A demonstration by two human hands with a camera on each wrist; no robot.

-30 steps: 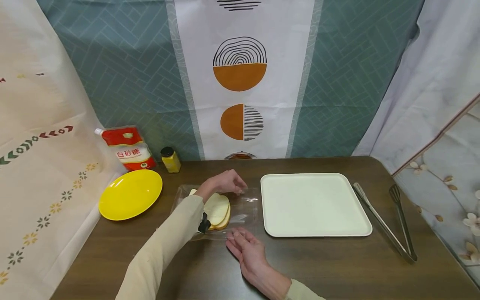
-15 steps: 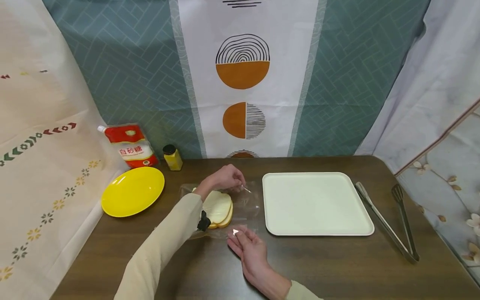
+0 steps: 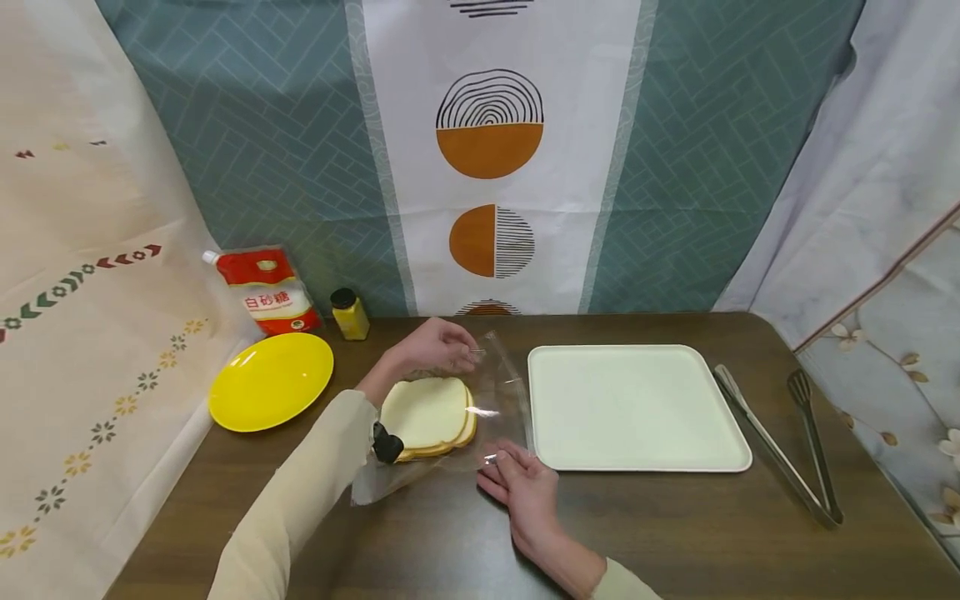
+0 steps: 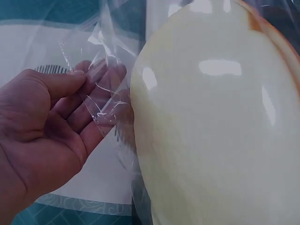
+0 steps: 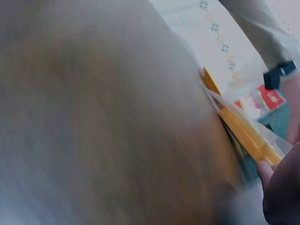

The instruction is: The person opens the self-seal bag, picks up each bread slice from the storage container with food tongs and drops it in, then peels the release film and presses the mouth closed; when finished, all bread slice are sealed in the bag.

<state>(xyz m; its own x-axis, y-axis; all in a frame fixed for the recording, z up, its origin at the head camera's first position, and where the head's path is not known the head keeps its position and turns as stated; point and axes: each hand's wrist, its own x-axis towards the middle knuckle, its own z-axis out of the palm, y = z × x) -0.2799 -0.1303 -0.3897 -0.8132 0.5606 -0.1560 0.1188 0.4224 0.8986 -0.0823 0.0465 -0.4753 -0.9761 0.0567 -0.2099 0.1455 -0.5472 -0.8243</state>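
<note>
Several slices of white bread (image 3: 426,412) lie stacked inside a clear plastic bag (image 3: 501,396) left of the tray. My left hand (image 3: 433,346) reaches over the bag's far side and pinches its far right corner between thumb and fingers. At the near right corner my right hand (image 3: 525,492) pinches the film. Close up in the left wrist view, the pale face of the top slice (image 4: 211,126) fills the right half, beside crinkled film at my fingers. The right wrist view shows the bread's yellow-brown edge (image 5: 243,133) just above my thumb.
A white tray (image 3: 637,408) sits right of the bag, with metal tongs (image 3: 776,446) beyond it. A yellow plate (image 3: 270,382), a red and white sugar pouch (image 3: 273,292) and a black-lidded yellow jar (image 3: 349,315) stand at the back left of the brown table (image 3: 420,550).
My right hand has shifted right with its corner, and my left hand has moved back and slightly left. The bag's right end is lifted and stretched, and more of the bread shows.
</note>
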